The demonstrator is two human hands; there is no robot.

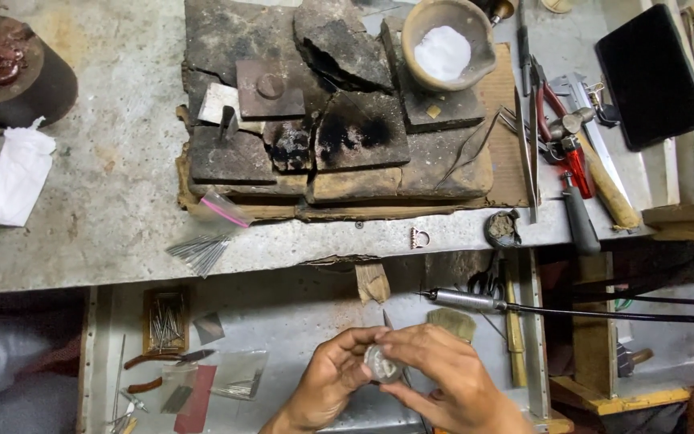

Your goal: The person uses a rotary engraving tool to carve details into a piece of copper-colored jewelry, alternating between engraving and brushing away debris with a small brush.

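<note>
Both hands' fingers grip small silver piece [382, 363]; rotary handpiece [463, 300], brush [453, 323] near.

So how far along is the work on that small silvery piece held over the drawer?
Done, by the look of it: heating, since the fire bricks are scorched and bare. In hand: both hands, left hand and right hand, pinch a small round silvery piece over the open drawer. Left: the rotary handpiece and small pronged fitting lie untouched; the piece's finish is too small to judge.
</note>
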